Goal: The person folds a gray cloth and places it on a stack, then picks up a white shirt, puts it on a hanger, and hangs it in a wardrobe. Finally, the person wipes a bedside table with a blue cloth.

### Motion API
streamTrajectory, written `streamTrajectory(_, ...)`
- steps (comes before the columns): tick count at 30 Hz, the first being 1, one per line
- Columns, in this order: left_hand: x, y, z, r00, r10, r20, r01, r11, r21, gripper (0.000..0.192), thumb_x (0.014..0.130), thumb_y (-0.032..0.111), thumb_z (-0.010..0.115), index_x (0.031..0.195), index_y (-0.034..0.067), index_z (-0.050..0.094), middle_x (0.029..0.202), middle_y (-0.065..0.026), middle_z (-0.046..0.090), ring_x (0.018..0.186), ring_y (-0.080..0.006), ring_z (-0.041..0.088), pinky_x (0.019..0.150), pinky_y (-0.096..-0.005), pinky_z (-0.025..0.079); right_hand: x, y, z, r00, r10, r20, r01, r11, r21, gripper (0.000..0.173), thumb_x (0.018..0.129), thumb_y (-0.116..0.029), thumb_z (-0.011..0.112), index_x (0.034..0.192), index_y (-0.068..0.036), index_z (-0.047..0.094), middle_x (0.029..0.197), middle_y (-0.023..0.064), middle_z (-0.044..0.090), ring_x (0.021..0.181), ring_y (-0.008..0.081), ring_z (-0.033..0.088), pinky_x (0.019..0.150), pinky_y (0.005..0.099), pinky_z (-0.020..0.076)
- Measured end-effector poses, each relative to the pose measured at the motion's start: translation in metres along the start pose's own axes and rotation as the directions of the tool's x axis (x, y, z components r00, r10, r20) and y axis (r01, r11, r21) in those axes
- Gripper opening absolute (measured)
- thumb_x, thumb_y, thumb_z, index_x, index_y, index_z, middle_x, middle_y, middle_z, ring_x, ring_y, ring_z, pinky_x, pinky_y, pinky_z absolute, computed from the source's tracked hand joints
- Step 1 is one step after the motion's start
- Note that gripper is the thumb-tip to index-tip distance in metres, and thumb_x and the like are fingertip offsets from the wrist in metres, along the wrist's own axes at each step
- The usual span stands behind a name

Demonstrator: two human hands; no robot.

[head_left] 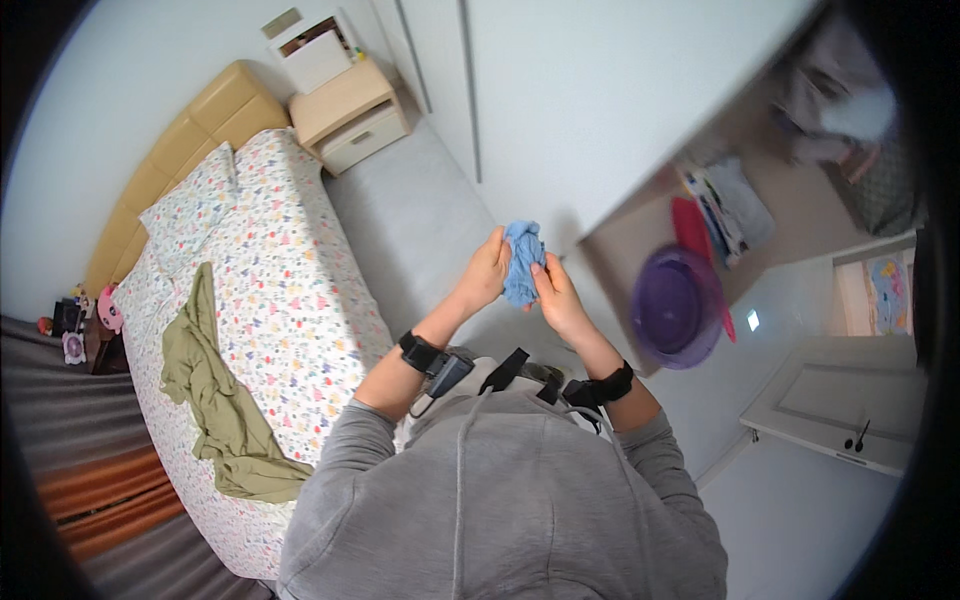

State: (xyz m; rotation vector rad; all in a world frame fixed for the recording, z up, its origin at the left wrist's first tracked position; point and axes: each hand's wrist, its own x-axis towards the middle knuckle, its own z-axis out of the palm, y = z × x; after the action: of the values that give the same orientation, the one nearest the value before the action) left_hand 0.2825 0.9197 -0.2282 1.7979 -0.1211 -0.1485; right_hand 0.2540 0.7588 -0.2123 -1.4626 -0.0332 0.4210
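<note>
A crumpled light-blue cloth (523, 262) is held up in front of me, above the grey floor. My left hand (486, 271) grips its left side, the thumb lying near the upper part. On the other side my right hand (556, 294) has hold of the lower right edge, with fingers partly hidden behind the fabric. The cloth is bunched and hides part of both palms.
To the left stands a bed (292, 300) with a floral sheet and a crumpled olive-green garment or cloth (225, 420). A nightstand (349, 112) is beyond it. At right, a purple plastic basin (675, 307) stands on a shelf-like surface (806, 217). A white door (832, 397) is open at far right.
</note>
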Motion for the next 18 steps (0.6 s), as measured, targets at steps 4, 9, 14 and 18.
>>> streamTrajectory(4,0.003,-0.039,-0.115,0.962,-0.117,-0.247,0.130,0.991,0.035,0.041,0.104,0.033,0.033,0.105,0.000,0.056,0.088,-0.0054,0.063,0.081,-0.0145,0.057,0.076,-0.0306,0.047,0.077,0.018,0.112,0.999,0.034,-0.015,-0.036,0.985,-0.170,0.031,0.103,-0.028,0.039,0.112,0.000,0.048,0.070,0.0031,0.051,0.061,0.0117,0.049,0.060,0.0265,0.0424)
streamTrajectory(9,0.001,-0.051,-0.235,0.911,-0.300,-0.282,0.249,0.947,-0.203,0.053,0.102,0.045,0.031,0.095,0.001,0.059,0.084,-0.0028,0.060,0.079,-0.0107,0.055,0.073,-0.0287,0.046,0.159,0.017,0.200,0.998,-0.065,-0.003,0.063,0.979,-0.194,0.031,0.101,-0.029,0.044,0.112,-0.001,0.047,0.081,0.0078,0.059,0.071,0.0118,0.054,0.063,0.0268,0.0442)
streamTrajectory(14,0.032,-0.052,-0.296,0.910,-0.271,-0.313,0.076,0.852,-0.518,0.036,0.100,0.038,0.045,0.120,0.009,0.047,0.103,-0.0028,0.056,0.092,-0.0112,0.051,0.079,-0.0234,0.042,0.232,-0.015,0.264,0.989,-0.147,0.034,0.149,0.985,-0.081,0.032,0.095,-0.021,0.055,0.115,-0.001,0.042,0.097,0.0139,0.061,0.084,0.0177,0.058,0.072,0.0313,0.0475)
streamTrajectory(18,0.088,-0.077,-0.334,0.822,-0.347,-0.452,0.023,0.813,-0.582,0.018,0.098,0.022,0.051,0.108,0.008,0.050,0.093,0.0010,0.054,0.086,-0.0076,0.051,0.076,-0.0237,0.044,0.315,-0.001,0.311,0.975,-0.156,0.157,0.178,0.975,-0.134,0.031,0.091,-0.015,0.055,0.115,0.000,0.040,0.098,0.0141,0.060,0.087,0.0191,0.059,0.074,0.0340,0.0481)
